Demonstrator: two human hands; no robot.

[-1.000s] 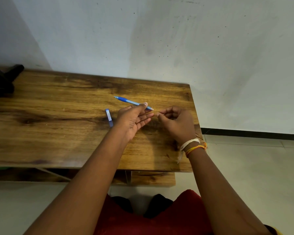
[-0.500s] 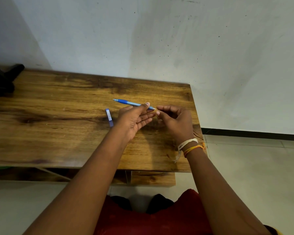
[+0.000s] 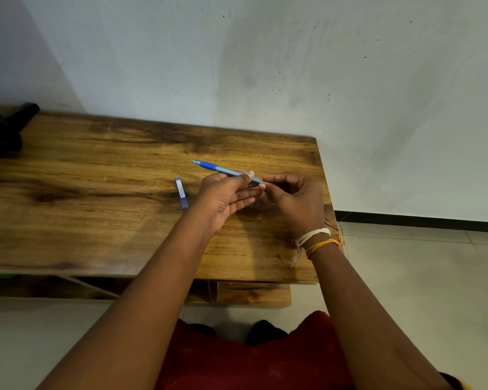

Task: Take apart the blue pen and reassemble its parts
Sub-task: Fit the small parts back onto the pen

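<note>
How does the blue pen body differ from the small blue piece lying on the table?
The pen body is long and held off the wooden table in the left hand; the small blue piece is short and lies untouched. The pen body points left; the piece points toward the person. Both are blue.

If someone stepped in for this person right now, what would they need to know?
Left hand: holds the blue pen body between thumb and fingers, tip pointing away to the left, above the wooden table.
Right hand: fingertips pinched at the pen's rear end; whether they hold a small part is hidden.
Blue cap: lies loose on the table, left of the left hand.
Done: cap is off.
Left: probably finish the work at the rear end, then refit the cap.
</note>
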